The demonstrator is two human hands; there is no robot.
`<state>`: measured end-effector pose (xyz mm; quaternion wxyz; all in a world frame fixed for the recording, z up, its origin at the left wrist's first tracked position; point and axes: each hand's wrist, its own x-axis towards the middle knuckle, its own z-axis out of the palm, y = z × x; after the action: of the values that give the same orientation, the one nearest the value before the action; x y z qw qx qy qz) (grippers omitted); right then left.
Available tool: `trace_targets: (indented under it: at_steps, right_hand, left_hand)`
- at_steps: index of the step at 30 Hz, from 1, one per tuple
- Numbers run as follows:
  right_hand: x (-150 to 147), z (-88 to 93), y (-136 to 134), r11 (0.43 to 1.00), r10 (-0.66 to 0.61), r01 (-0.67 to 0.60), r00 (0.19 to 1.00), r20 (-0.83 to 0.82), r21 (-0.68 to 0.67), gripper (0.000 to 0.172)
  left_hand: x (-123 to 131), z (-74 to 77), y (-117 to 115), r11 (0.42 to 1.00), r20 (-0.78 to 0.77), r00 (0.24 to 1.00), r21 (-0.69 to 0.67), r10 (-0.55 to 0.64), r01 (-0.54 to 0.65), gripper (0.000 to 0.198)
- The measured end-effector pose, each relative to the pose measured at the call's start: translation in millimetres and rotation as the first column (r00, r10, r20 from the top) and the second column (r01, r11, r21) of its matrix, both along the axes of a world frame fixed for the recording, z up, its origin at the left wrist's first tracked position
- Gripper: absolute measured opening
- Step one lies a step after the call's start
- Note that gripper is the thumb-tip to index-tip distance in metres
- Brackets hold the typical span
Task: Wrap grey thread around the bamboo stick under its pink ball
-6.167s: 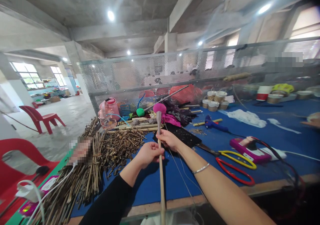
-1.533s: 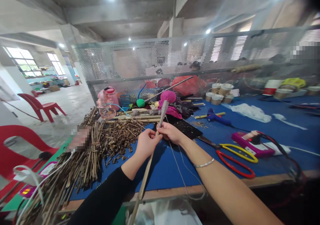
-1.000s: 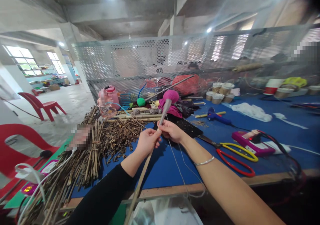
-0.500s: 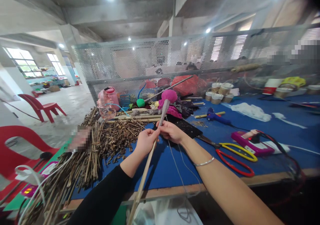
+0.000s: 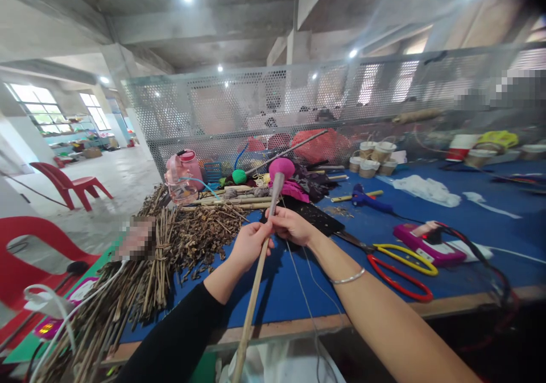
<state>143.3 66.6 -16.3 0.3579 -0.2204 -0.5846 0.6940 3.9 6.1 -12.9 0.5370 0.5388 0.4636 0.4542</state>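
A long wooden stick (image 5: 255, 298) slants up from below the table edge. Its upper part is wrapped in grey (image 5: 277, 188), and a magenta ball (image 5: 282, 168) sits at its top, moving with it. My left hand (image 5: 249, 245) is closed round the stick just below the grey part. Right beside it, my right hand (image 5: 293, 225) pinches the stick at the grey wrapping, fingertips partly hidden. A thin grey thread (image 5: 301, 275) hangs in two strands from under my right hand, past the table's edge.
On the blue table (image 5: 294, 303) lie dried stalks (image 5: 160, 263) at left, scissors (image 5: 401, 272) with red and yellow handles, a blue glue gun (image 5: 370, 201) and a purple power strip (image 5: 426, 245). Behind stand a pink jug (image 5: 185, 175), several cups (image 5: 377, 155) and a perforated metal screen (image 5: 239, 99).
The magenta ball and the stick's top have swung slightly left and down, while its lower end has shifted right. Both hands keep their grip in nearly the same place.
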Motion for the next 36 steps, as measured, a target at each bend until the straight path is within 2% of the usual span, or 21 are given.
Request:
trace_targets:
  at_steps: [2,3,5,7,9,11,14,16,18,20,22,24,27,29,30,33,36]
  right_hand:
    - [1.1,-0.7,0.2,1.0,0.014,-0.014,1.0,0.016,0.001,0.034]
    - [1.2,-2.2,1.1,1.0,0.007,-0.008,1.0,0.027,0.013,0.033]
    - [0.4,-6.0,3.4,0.999,-0.028,0.026,0.998,0.052,0.041,0.032]
    - [-1.0,-8.3,5.1,0.997,-0.065,0.061,0.995,0.075,0.055,0.031]
    - [-1.9,-7.4,4.7,0.996,-0.077,0.073,0.994,0.075,0.048,0.032]
    - [-1.7,-3.9,2.7,0.998,-0.059,0.058,0.997,0.04,0.025,0.033]
    - [-0.2,0.2,0.0,1.0,-0.023,0.023,1.0,-0.014,-0.01,0.034]
    - [0.2,-0.4,0.2,1.0,-0.008,0.008,1.0,0.001,-0.013,0.032]
    - [-0.5,-3.4,1.8,1.0,-0.018,0.017,0.999,0.045,0.012,0.031]
    - [-2.0,-6.6,3.5,0.998,-0.05,0.046,0.995,0.082,0.049,0.031]
    - [-3.1,-7.7,3.9,0.996,-0.071,0.066,0.994,0.087,0.063,0.031]
    - [-3.0,-6.0,2.7,0.997,-0.065,0.063,0.997,0.045,0.045,0.031]
    - [-1.0,-1.2,-0.3,1.0,-0.018,0.018,1.0,-0.02,-0.005,0.034]
    - [0.2,0.3,-1.1,1.0,0.022,-0.022,1.0,-0.008,-0.016,0.034]
    - [0.5,0.0,-0.8,0.999,0.033,-0.033,0.999,0.011,-0.012,0.033]
    - [0.2,-4.1,2.5,0.999,-0.009,0.006,0.997,0.072,0.035,0.03]
    - [-1.5,-8.1,5.5,0.994,-0.087,0.081,0.993,0.083,0.075,0.028]
  left_hand:
    - [-0.8,0.3,0.4,0.994,0.043,0.995,-0.062,-0.085,0.088,0.043]
    - [-1.4,-0.6,0.9,0.994,0.019,0.996,-0.067,-0.082,0.083,0.044]
    - [-3.0,-3.5,2.3,1.0,-0.09,0.996,0.011,0.028,-0.027,0.042]
    - [-4.0,-6.0,3.7,0.972,-0.197,0.961,0.169,0.195,-0.162,0.039]
    - [-3.7,-6.6,4.3,0.944,-0.238,0.931,0.251,0.276,-0.215,0.039]
    - [-2.0,-5.1,3.8,0.967,-0.182,0.958,0.168,0.223,-0.193,0.04]
    - [0.7,-2.2,1.7,0.998,0.001,0.998,-0.021,0.06,-0.06,0.04]
    - [0.7,-2.0,0.4,0.999,-0.006,1.0,-0.04,0.012,-0.012,0.042]
    - [-0.6,-3.5,-0.1,0.998,-0.134,0.989,0.042,0.061,-0.056,0.042]
    - [-2.0,-5.5,0.3,0.974,-0.249,0.951,0.175,0.184,-0.143,0.038]
    - [-1.8,-6.4,1.0,0.944,-0.278,0.92,0.259,0.276,-0.206,0.037]
    - [0.1,-5.5,1.2,0.957,-0.229,0.941,0.208,0.251,-0.205,0.038]
    - [3.9,-3.0,0.4,0.994,-0.004,0.994,0.026,0.108,-0.108,0.04]
    - [4.5,-3.0,0.1,0.998,0.115,0.992,-0.038,0.049,-0.044,0.043]
    - [3.9,-3.8,0.4,0.999,0.123,0.992,-0.043,0.033,-0.028,0.045]
    - [-0.7,-7.0,2.3,0.999,-0.039,0.998,0.024,0.046,-0.046,0.045]
    - [-4.3,-7.3,3.4,0.976,-0.244,0.953,0.163,0.181,-0.144,0.039]
